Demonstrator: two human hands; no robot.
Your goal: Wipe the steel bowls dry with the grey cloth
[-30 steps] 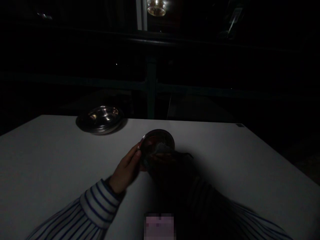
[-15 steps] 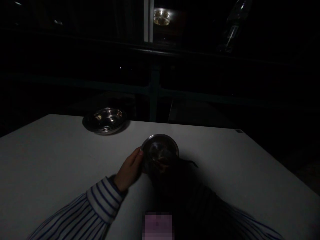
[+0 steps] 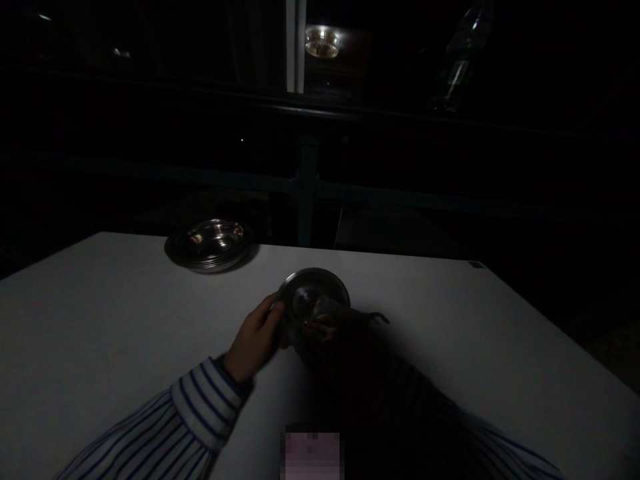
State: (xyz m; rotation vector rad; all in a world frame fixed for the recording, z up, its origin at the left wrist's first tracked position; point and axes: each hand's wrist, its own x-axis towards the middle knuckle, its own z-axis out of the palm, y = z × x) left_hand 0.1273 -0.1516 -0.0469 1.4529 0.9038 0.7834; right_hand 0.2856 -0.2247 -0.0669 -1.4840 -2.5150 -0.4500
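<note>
My left hand [image 3: 253, 343] grips the left rim of a shiny metal bowl [image 3: 286, 293], thumb at the edge and fingers underneath. The bowl is tilted, so its inside faces me. In deep shadow, my right hand [image 3: 325, 328] is at the bowl's lower right part with its fingers bent. It holds a dark grey cloth-like thing [image 3: 345, 312] against the inside of the bowl; a thin curled end sticks out to the right. Darkness hides most of this hand and the exact kind of thing it holds.
A stack of metal bowls [image 3: 210, 247] stands at the far left edge of the white table [image 3: 125, 313]. Behind the table run dark rails [image 3: 307, 193]. A clear bottle [image 3: 457, 70] shows at the upper right, and a lit round lamp [image 3: 323, 42] glows at the top.
The bowl and both hands have shifted slightly to the left. My right hand has moved within the bowl, and more of the grey thing shows. The view has tilted up slightly.
</note>
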